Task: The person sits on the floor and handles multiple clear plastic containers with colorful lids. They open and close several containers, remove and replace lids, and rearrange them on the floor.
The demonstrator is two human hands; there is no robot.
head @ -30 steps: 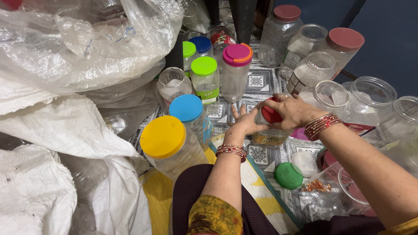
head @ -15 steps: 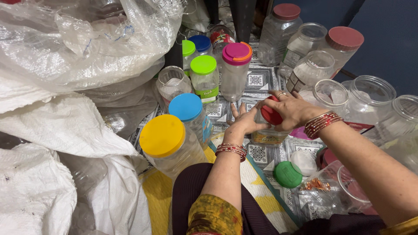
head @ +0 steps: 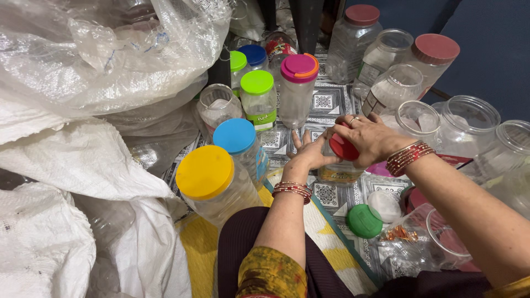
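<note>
A small clear plastic jar [head: 338, 172] with a yellow label stands on the patterned floor mat [head: 324, 102] in front of me. My left hand [head: 309, 153] grips its side, fingers spread around it. My right hand [head: 365, 137] is clamped over the jar's red lid [head: 342, 148] from above. Both wrists carry red and gold bangles. Just to the left stand a blue-lidded jar [head: 237, 137] and a larger yellow-lidded jar [head: 205, 172].
Several clear jars ring the mat: green-lidded [head: 258, 83], pink-and-orange-lidded [head: 300, 67], maroon-lidded [head: 435, 48], and open ones [head: 468, 117] at right. A loose green lid [head: 364, 221] lies by my knee. White woven sacks [head: 83, 160] and a clear plastic bag [head: 105, 49] crowd the left.
My right hand has shifted slightly on the red lid, its fingers turned a little; the jar and my left hand stay put.
</note>
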